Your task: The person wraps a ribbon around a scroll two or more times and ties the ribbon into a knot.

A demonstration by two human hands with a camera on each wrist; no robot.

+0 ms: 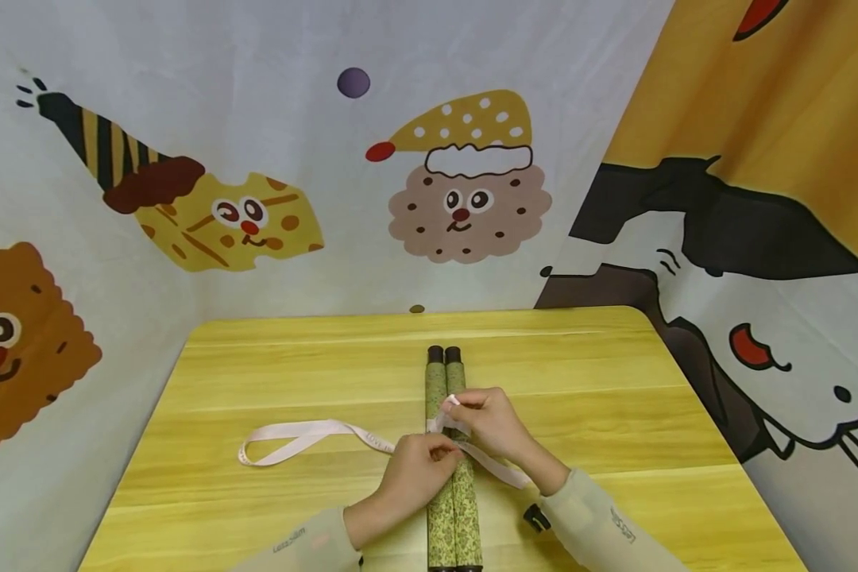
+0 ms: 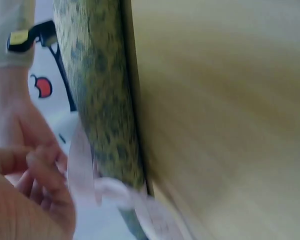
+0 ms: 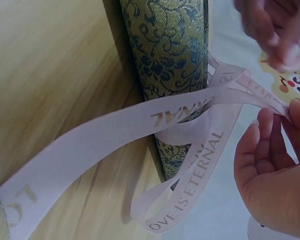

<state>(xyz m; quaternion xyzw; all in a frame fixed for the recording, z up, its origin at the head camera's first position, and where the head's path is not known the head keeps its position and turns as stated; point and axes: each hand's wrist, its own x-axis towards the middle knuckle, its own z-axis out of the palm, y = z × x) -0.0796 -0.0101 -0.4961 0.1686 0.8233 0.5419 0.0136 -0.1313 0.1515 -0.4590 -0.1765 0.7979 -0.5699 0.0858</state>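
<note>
Bare left hand curled, its hold impossible to tell; pale-pink lettered fabric ribbon pinched by the bare right hand.
The ribbon is draped across two long green floral black-capped rolls on the yellow wood-grain surface.

Pink ribbon across two scrolls

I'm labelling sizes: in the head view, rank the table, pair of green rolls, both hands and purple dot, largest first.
1. Table
2. Green rolls
3. Left hand and right hand, too alike to rank
4. Purple dot
</note>
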